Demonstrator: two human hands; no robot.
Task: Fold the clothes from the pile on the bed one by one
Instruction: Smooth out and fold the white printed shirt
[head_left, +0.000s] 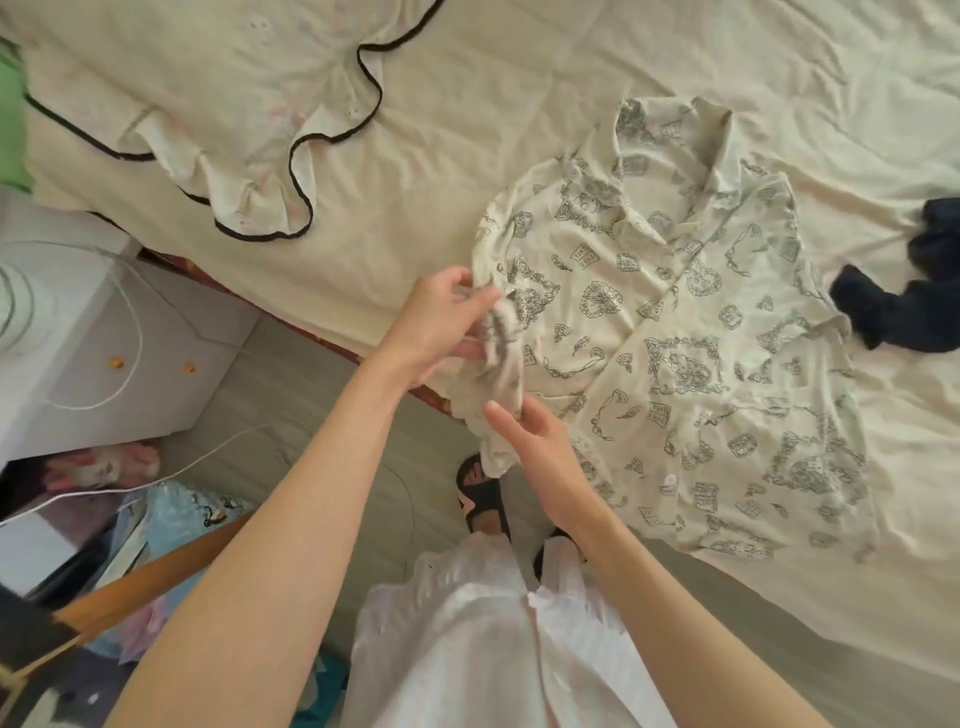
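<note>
Printed shirt (675, 332) lies spread face-up on the bed (415, 182), collar toward the far side, body mostly flat; its near-left sleeve (498, 358) is bunched up at the bed edge and partly hangs over it. Left hand (441, 322) has fingers pinched on the upper part of that sleeve; right hand (530, 436) grips the lower bunched end, thumb over the cloth. Both clamped on fabric, neither free. Looks like the sleeve is being straightened before folding it across the body. Risks: sleeve is twisted, so folding it in as is would leave a lump; pulling on it could drag the whole shirt toward the edge and wrinkle the flat part, or slide it off the bed since the sheet looks slick. Dark garment (904, 291) sits just beside the shirt's far-right sleeve, could get caught under a fold. Frilled pillow (218, 130) is well apart, no issue.
</note>
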